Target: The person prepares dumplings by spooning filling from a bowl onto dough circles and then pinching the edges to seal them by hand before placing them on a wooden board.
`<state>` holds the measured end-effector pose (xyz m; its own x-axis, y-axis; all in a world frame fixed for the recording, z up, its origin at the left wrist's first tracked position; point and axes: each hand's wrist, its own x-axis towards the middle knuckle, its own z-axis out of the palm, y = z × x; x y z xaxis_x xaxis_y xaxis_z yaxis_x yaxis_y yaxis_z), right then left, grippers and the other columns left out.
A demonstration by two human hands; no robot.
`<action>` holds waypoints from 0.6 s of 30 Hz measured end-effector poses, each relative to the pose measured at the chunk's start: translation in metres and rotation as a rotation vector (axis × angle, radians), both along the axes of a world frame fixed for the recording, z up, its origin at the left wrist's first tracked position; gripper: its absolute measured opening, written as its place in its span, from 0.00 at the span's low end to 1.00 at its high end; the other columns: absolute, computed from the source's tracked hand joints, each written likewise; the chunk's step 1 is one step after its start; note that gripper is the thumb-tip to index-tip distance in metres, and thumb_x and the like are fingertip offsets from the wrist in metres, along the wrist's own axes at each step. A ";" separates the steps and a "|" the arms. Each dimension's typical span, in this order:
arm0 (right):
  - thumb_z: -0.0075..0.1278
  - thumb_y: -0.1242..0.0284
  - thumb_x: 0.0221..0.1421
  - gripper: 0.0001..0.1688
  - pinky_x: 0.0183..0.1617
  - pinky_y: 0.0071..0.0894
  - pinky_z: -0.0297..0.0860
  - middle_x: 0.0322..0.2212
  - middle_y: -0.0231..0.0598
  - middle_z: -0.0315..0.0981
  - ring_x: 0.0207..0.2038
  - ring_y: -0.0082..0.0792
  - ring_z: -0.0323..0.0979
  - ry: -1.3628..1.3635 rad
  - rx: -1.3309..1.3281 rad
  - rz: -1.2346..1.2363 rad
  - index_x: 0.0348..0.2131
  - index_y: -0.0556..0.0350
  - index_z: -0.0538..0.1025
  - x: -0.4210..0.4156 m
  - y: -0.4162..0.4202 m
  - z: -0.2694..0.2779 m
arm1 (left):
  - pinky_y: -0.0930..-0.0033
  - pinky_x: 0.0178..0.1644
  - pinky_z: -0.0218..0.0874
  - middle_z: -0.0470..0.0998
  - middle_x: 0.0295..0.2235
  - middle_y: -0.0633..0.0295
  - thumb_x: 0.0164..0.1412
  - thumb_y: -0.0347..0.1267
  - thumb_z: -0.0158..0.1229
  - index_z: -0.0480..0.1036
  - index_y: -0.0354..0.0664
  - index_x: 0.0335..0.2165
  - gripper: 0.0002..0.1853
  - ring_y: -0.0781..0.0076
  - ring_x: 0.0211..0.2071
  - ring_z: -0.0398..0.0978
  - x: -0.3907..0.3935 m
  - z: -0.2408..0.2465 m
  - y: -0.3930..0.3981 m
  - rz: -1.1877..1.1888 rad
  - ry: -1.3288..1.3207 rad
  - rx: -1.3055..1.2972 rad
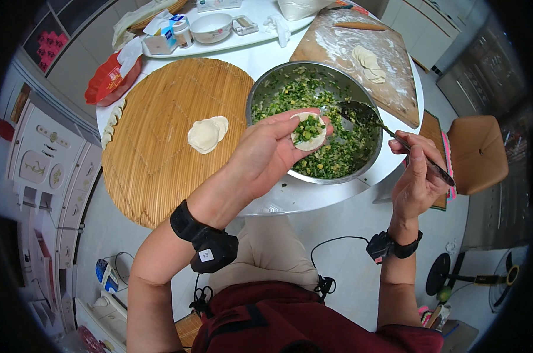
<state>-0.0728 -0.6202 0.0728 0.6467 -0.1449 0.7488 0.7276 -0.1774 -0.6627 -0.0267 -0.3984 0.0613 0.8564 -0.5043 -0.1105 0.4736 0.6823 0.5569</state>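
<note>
My left hand (277, 139) is palm up over the near rim of a steel bowl (257, 103). Across its fingers lies a round dough wrapper (312, 144), with chopped green and yellow filling (309, 128) heaped on it. My right hand (420, 172) grips the handle of a metal spoon (429, 163) to the right of the bowl. The spoon's dark head rests in the chopped filling (337, 156) inside the bowl. A few flat wrappers (203, 136) overlap on a round slatted reed mat (160, 176), left of my left hand.
Folded dumplings (112, 123) line the mat's left edge. A floured wooden board (332, 48) carries a rolling pin (359, 26) and stacked wrappers (368, 64). Behind the mat stand a red plastic basin (112, 84), a white bowl (211, 27) and a bottle (182, 34). A brown chair (478, 154) is at right.
</note>
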 end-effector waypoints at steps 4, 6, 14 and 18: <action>0.42 0.81 0.55 0.09 0.35 0.33 0.74 0.32 0.56 0.71 0.32 0.41 0.74 0.024 0.070 0.055 0.34 0.71 0.72 0.002 0.002 0.000 | 0.59 0.55 0.59 0.65 0.47 0.40 0.64 0.26 0.35 0.57 0.23 0.48 0.18 0.53 0.50 0.66 -0.001 0.002 0.000 -0.018 0.001 0.001; 0.42 0.81 0.55 0.09 0.35 0.33 0.73 0.32 0.56 0.71 0.32 0.41 0.74 0.018 0.058 0.072 0.34 0.71 0.72 0.002 0.005 -0.002 | 0.59 0.55 0.59 0.65 0.47 0.40 0.64 0.26 0.35 0.57 0.23 0.48 0.18 0.53 0.49 0.66 -0.002 0.003 0.000 -0.022 0.007 -0.002; 0.45 0.78 0.55 0.10 0.36 0.31 0.72 0.32 0.56 0.72 0.31 0.38 0.74 -0.002 -0.102 0.102 0.34 0.70 0.73 -0.002 0.010 0.001 | 0.59 0.54 0.60 0.64 0.47 0.39 0.64 0.26 0.34 0.56 0.24 0.49 0.18 0.53 0.49 0.66 -0.002 0.002 -0.004 0.020 0.031 -0.007; 0.44 0.79 0.55 0.10 0.35 0.31 0.73 0.32 0.57 0.72 0.31 0.38 0.74 -0.023 -0.079 0.106 0.34 0.71 0.73 -0.002 0.008 0.000 | 0.59 0.54 0.60 0.64 0.47 0.40 0.64 0.27 0.33 0.55 0.23 0.50 0.19 0.53 0.49 0.66 -0.002 0.001 -0.003 -0.004 0.014 -0.013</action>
